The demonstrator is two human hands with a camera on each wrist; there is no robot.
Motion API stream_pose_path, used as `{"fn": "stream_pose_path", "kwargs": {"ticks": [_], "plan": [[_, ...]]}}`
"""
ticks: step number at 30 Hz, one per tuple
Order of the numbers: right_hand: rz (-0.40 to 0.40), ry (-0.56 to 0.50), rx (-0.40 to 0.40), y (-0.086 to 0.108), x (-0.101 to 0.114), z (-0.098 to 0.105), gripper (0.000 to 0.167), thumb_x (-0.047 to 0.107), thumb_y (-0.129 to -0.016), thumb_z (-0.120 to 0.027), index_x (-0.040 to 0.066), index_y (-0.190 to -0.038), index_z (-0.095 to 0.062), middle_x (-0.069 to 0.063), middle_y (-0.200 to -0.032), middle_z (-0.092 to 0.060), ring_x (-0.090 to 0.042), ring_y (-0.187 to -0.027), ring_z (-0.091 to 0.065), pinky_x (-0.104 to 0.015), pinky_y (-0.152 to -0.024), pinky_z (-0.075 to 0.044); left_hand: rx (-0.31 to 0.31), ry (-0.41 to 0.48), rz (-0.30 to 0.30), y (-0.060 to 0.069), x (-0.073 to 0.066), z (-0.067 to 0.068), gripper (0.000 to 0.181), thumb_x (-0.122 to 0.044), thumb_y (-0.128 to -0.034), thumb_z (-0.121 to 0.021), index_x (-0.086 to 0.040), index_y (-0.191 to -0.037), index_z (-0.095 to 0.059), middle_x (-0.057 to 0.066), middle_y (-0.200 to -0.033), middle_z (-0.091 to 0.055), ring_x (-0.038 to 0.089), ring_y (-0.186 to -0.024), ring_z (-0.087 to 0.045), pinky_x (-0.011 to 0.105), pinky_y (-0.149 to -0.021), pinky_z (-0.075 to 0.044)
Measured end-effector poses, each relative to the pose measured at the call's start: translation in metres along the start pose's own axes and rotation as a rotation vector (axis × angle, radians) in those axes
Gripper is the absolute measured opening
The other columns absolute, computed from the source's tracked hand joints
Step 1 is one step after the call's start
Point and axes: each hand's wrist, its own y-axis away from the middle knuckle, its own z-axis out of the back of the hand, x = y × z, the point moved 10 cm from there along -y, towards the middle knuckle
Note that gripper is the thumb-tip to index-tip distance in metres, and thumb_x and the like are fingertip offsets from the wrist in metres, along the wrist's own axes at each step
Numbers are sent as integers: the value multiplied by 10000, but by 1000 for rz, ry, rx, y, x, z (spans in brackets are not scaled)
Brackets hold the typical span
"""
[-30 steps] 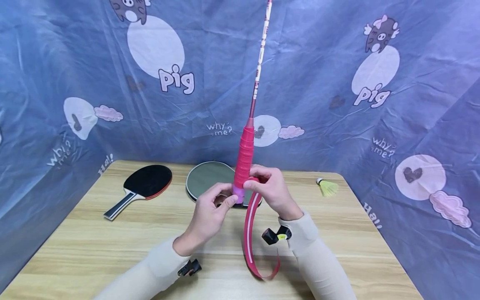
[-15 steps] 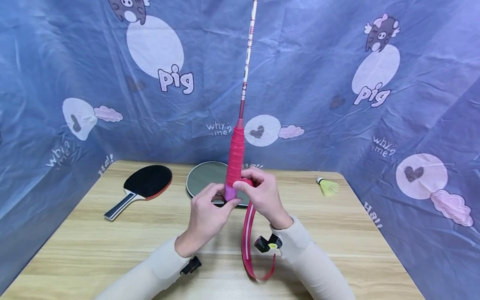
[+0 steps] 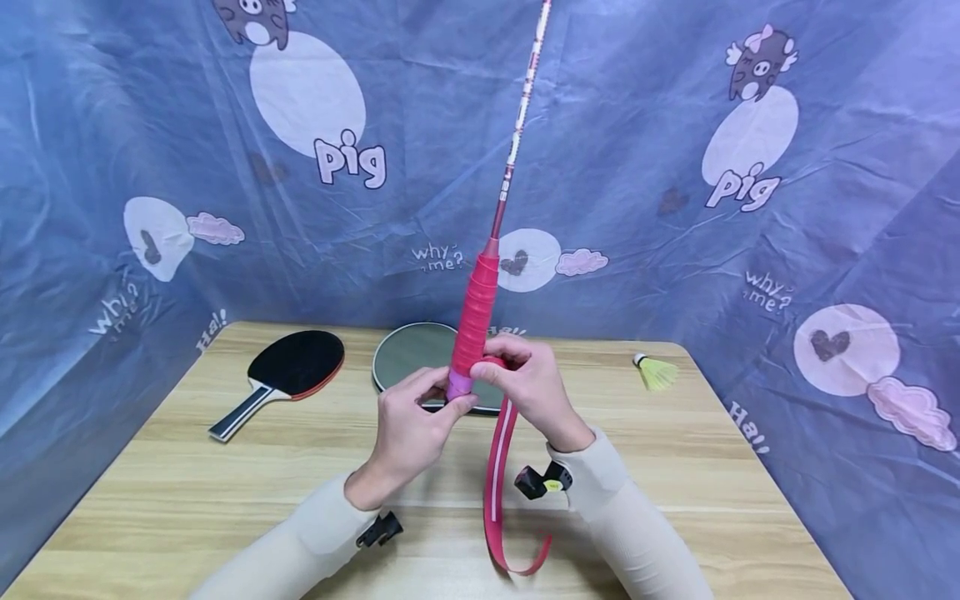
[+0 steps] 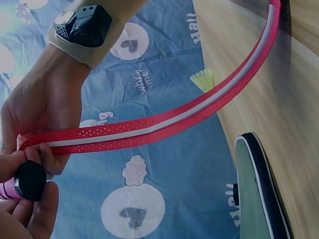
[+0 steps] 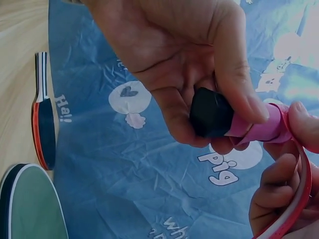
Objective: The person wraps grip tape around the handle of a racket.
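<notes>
A badminton racket stands upright, tilted slightly right, its red-wrapped handle (image 3: 476,308) between both hands and its head out of view. The left hand (image 3: 414,421) pinches the handle's bottom end, where the black butt cap (image 5: 212,113) and a purple layer (image 5: 256,127) show in the right wrist view. Just above, the right hand (image 3: 528,383) pinches a red grip tape (image 3: 497,483) against the handle. This tape has a pale stripe and small holes; its loose end hangs in a curve down toward the table, as the left wrist view (image 4: 149,134) also shows.
A black-and-red table tennis bat (image 3: 296,364) lies at the left of the wooden table (image 3: 187,500). Behind the hands lies a grey-green, white-edged bat-shaped case (image 3: 411,354). At the back right rests a yellow shuttlecock (image 3: 655,372). Blue printed cloth (image 3: 420,150) hangs around the table.
The racket handle and right hand have shifted slightly left since a second ago. Its shaft swung left to near vertical, then tilted back right. Both hands keep their grip.
</notes>
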Motion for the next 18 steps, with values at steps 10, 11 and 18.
{"fn": "stream_pose_path", "kwargs": {"ticks": [10, 11, 18], "plan": [[27, -34, 77, 0, 3, -1, 233, 50, -854, -795, -71, -1046, -743, 133, -965, -745, -92, -863, -603, -202, -676, -531, 67, 39, -53, -1, -4, -4, 226, -72, -817, -836, -74, -1032, -767, 41, -866, -745, 130, -752, -722, 222, -701, -610], [30, -31, 89, 0, 3, -1, 231, 54, -856, -795, -70, -1045, -744, 131, -969, -743, -94, -871, -608, -203, -684, -534, 76, 49, -53, -1, -4, -4, 222, -68, -820, -833, -71, -1031, -766, 43, -865, -743, 126, -754, -721, 218, -704, -609], [44, -65, 175, -1, 6, -1, 313, 123, -860, -806, -113, -1047, -722, 110, -961, -732, -96, -894, -621, -207, -741, -540, 159, 205, 28, 0, -1, -11, 183, -21, -838, -804, -22, -1015, -759, 107, -873, -731, 65, -771, -679, 220, -712, -610]]}}
